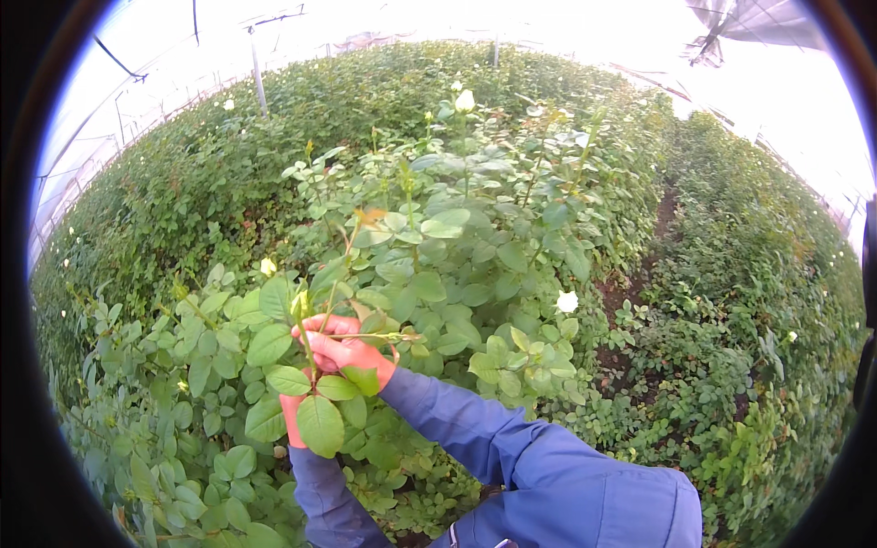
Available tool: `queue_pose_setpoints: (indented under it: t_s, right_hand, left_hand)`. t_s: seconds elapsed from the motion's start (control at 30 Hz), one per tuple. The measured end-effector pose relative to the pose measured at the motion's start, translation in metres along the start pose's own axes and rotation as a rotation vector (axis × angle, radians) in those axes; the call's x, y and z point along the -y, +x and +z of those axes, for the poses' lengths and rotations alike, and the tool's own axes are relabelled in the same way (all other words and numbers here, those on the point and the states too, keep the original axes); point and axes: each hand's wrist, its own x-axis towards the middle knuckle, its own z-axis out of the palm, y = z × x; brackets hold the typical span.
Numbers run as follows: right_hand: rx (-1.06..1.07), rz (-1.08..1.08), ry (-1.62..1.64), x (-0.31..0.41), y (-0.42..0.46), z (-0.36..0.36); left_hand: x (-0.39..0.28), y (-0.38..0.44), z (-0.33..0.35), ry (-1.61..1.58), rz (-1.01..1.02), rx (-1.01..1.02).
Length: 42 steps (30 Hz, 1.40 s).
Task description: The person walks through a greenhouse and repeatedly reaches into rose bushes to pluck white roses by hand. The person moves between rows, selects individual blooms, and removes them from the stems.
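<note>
My right hand [353, 351] reaches in from the right, its fingers closed around thin side shoots of a rose stem [306, 342]. A slim green shoot [373, 336] sticks out to the right across that hand. Just left of the fingertips, a pale closed rosebud [299, 305] tops the stem. Broad green leaves [320, 425] cover most of my left hand [292, 414], which is below and behind them at the same stem. Only its wrist side shows clearly, so its grip is hidden. Both arms wear blue sleeves [473, 425].
Dense rose bushes [438, 274] surround the hands. White roses [567, 301] stand on the right and a taller white bud [465, 102] farther back. A narrow soil path [620, 322] runs between rows at the right. A support post [258, 72] rises at the back left.
</note>
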Motion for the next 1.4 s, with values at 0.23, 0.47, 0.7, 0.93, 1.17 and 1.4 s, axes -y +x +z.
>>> queue_pose_setpoints:
  t_s: [0.23, 0.47, 0.7, 0.93, 1.17, 1.4]
  right_hand:
    - [0.043, 0.079, -0.247, 0.030, 0.010, 0.006]
    - [0.044, -0.221, -0.197, 0.127, 0.036, 0.012]
    - [-0.112, 0.130, -0.464, 0.067, -0.042, -0.001]
    - [-0.106, 0.334, -0.548, 0.023, -0.134, -0.016]
    - [-0.070, 0.520, -0.702, -0.075, -0.246, -0.057]
    - [-0.009, 0.769, -1.356, -0.152, -0.297, -0.076]
  left_hand:
    - [0.004, 0.005, 0.011, 0.012, 0.001, -0.005]
    - [-0.014, -0.004, 0.015, -0.069, -0.278, -0.199]
    - [0.004, 0.023, 0.010, -0.238, -0.202, -0.259]
    - [-0.026, 0.010, 0.020, 0.141, -0.117, -0.297]
    - [-0.035, -0.117, 0.040, -0.063, -0.413, 0.062]
    - [0.024, -0.233, 0.031, -0.029, -0.636, -0.012]
